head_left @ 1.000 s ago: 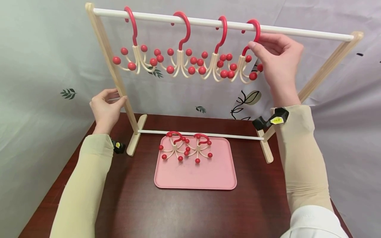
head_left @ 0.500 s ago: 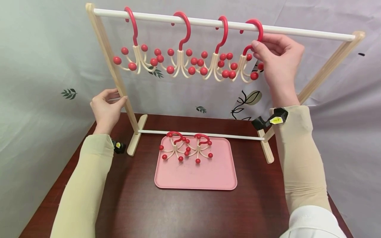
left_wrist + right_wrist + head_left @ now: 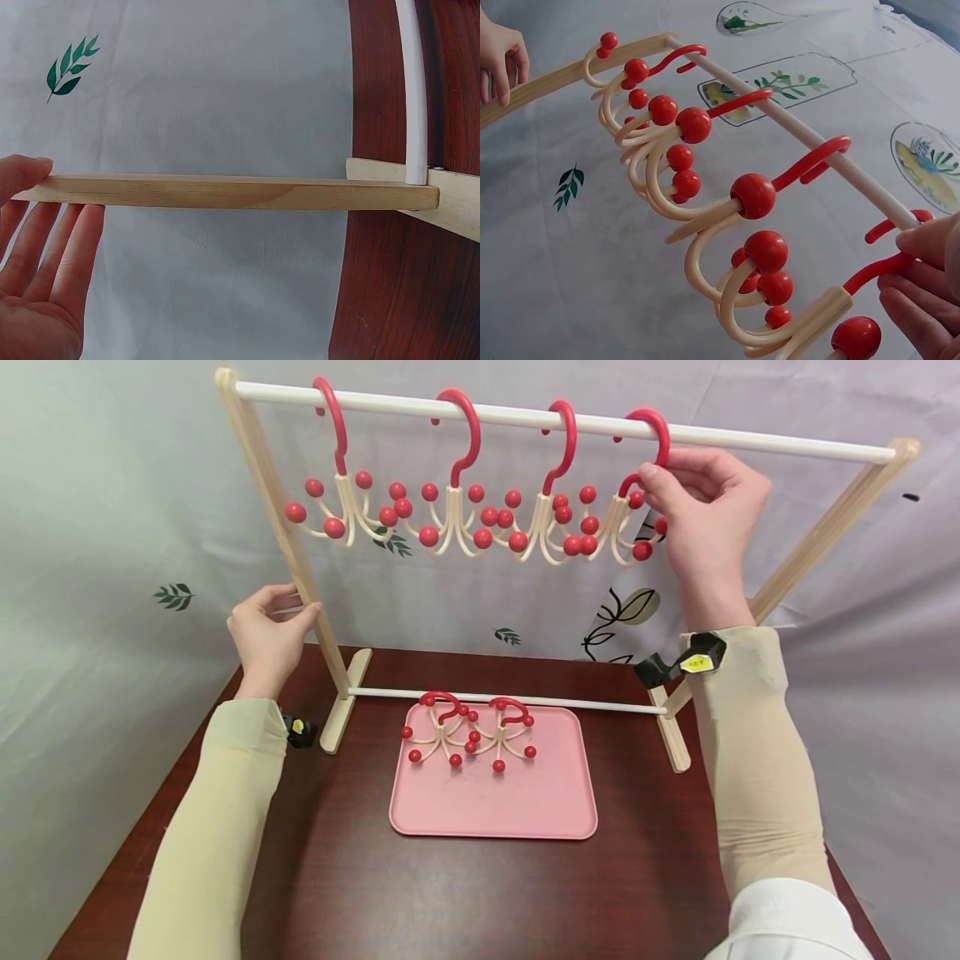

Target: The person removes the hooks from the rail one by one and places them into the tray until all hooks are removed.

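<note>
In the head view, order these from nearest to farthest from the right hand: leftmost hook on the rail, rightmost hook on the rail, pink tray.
1. Rightmost hook: pinched by the right hand.
2. Pink tray: on the table below, centre.
3. Leftmost hook: far left of the rail.

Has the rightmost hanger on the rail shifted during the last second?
Yes. The rightmost hanger, pinched by the right hand, has slid right along the white rail, away from its neighbour hanger.
</note>
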